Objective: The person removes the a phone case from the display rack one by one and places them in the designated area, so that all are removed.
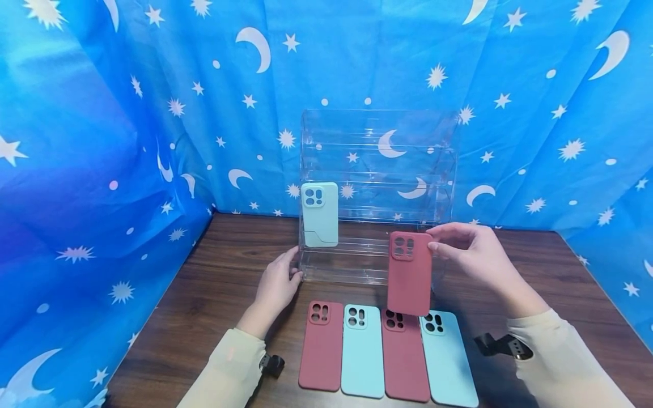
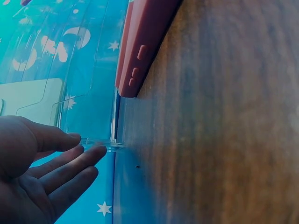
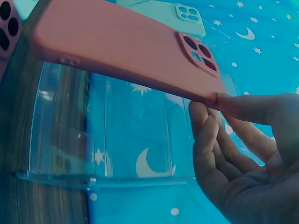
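My right hand pinches a red phone case by its upper right edge between thumb and fingertips. The case hangs upright in front of the right side of a clear display stand, above the row of cases on the table. The right wrist view shows the same red case with its camera cutout near the fingers. At the stand's lower left corner, my left hand holds the edge between thumb and fingers. A mint phone case stands in the stand's left side, behind a clear front lip.
Several phone cases lie in a row on the wooden table: a red case, a mint case, another red case and another mint case. A blue curtain with moons and stars hangs behind the stand.
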`<action>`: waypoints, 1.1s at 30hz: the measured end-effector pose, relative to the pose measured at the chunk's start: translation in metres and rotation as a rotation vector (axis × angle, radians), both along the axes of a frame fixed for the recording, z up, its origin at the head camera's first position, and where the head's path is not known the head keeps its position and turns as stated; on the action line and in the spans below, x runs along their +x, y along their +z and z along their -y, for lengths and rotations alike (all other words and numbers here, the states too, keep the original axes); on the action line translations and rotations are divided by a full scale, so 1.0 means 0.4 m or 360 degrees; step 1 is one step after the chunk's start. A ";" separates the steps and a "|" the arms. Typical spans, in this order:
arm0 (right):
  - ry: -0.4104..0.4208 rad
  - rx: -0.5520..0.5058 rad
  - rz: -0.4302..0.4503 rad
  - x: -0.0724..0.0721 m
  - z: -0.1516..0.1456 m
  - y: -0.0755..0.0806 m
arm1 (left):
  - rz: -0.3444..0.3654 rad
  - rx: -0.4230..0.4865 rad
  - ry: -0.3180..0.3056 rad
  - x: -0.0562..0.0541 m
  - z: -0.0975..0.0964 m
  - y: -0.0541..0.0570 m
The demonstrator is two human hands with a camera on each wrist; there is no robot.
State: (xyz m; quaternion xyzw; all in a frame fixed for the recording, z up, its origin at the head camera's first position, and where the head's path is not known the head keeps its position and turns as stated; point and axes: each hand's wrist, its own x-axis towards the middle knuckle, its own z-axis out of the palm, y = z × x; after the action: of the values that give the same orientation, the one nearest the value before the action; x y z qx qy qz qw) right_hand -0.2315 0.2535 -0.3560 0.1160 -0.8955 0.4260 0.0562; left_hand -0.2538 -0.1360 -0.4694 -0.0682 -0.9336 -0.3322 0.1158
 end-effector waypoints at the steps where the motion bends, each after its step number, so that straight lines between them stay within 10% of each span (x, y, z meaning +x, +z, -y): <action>1: 0.0006 0.0004 0.0009 0.001 -0.005 0.000 | -0.0005 -0.0002 -0.0001 0.000 0.001 -0.001; 33: -0.0022 -0.0084 0.0423 0.079 -0.211 -0.091 | -0.0011 0.0019 0.0002 0.001 -0.001 0.000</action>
State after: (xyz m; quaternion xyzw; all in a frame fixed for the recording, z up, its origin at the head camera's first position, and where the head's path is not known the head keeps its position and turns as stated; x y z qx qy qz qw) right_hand -0.1998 0.3378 -0.3925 0.0508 -0.8842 0.4608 -0.0569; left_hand -0.2535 -0.1355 -0.4692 -0.0679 -0.9313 -0.3373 0.1198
